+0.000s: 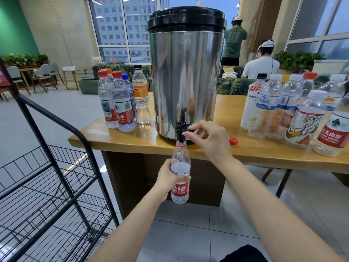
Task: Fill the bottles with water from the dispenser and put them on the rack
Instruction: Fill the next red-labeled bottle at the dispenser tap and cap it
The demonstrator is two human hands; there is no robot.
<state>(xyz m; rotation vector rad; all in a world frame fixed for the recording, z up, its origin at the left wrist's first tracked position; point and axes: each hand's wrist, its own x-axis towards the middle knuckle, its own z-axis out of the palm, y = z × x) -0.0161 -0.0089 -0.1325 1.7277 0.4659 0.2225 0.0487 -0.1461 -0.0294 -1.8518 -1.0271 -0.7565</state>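
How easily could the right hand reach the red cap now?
Probably yes: the cap lies on the table just right of the right hand, nothing between them. But that hand pinches the tap and must let go first.

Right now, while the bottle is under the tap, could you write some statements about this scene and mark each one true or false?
1. The left hand holds a bottle under the tap of the dispenser. True.
2. The right hand hangs idle. False: it pinches the tap's lever.
3. The held bottle is capped. False: its mouth is open at the tap; a red cap lies on the table.
4. The rack stands left of the table. True.
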